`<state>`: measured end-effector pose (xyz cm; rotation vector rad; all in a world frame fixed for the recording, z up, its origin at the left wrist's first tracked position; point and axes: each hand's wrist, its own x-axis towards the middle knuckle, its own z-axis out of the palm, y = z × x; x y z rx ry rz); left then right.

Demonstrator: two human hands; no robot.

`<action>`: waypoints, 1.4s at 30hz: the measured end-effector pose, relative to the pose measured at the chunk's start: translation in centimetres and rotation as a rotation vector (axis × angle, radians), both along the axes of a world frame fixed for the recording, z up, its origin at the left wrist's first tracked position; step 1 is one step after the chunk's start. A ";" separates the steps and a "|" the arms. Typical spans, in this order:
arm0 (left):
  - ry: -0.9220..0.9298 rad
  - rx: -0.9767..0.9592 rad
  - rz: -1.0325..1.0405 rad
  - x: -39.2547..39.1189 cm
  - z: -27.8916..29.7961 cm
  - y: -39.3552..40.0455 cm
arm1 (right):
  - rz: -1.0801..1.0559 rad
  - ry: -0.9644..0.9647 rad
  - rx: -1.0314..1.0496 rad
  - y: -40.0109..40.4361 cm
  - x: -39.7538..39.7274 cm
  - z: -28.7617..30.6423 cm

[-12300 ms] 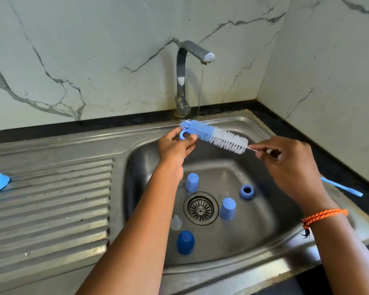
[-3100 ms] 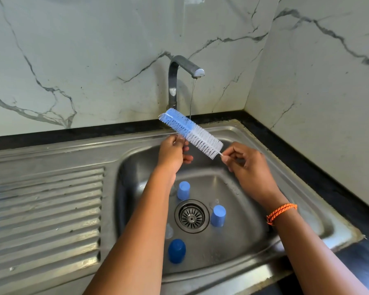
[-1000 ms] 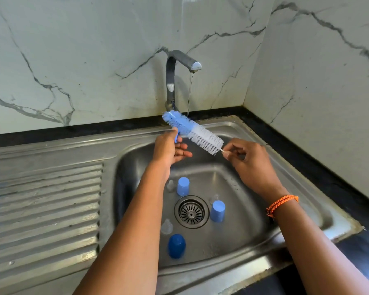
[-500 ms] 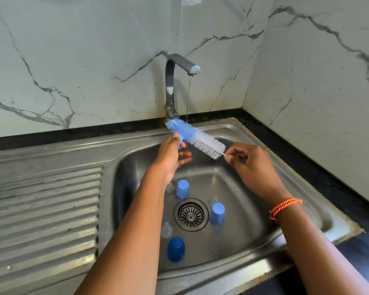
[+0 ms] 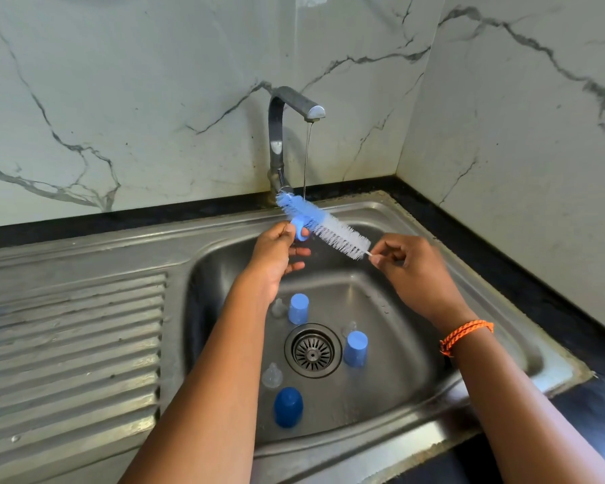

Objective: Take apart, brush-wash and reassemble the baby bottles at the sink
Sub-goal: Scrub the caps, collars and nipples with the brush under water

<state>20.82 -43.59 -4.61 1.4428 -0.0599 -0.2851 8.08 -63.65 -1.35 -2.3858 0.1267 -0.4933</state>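
At frame centre, your left hand [image 5: 276,251] pinches a small blue ring [image 5: 300,233] threaded on the bottle brush [image 5: 323,227]; your right hand [image 5: 411,270] pinches the brush's wire stem under the running water. Risk: a wet ring slips into the sink [image 5: 468,270] towards the drain [image 5: 312,350].

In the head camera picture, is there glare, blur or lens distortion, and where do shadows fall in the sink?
Head view: sharp centre; the sink rim and the counter edge bow from the wide-angle lens. Soft daylight glare whitens the draining board and the tap. Shadow darkens the basin's left wall beside the left hand. The bottle brush stays crisp.
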 end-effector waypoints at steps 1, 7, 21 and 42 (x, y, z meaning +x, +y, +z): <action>0.006 -0.002 0.009 0.0 -0.1 0.0 | -0.027 0.000 -0.015 -0.3 0.0 -0.1; 0.066 -0.177 0.140 0.6 0.5 -0.3 | 0.007 -0.019 0.022 0.0 0.0 0.1; 0.129 -0.436 0.106 -0.2 1.9 -1.1 | 0.002 -0.060 0.026 0.6 -0.1 0.4; 0.283 -0.493 0.019 -0.5 1.4 -1.2 | 0.000 -0.065 -0.051 0.6 -0.7 0.9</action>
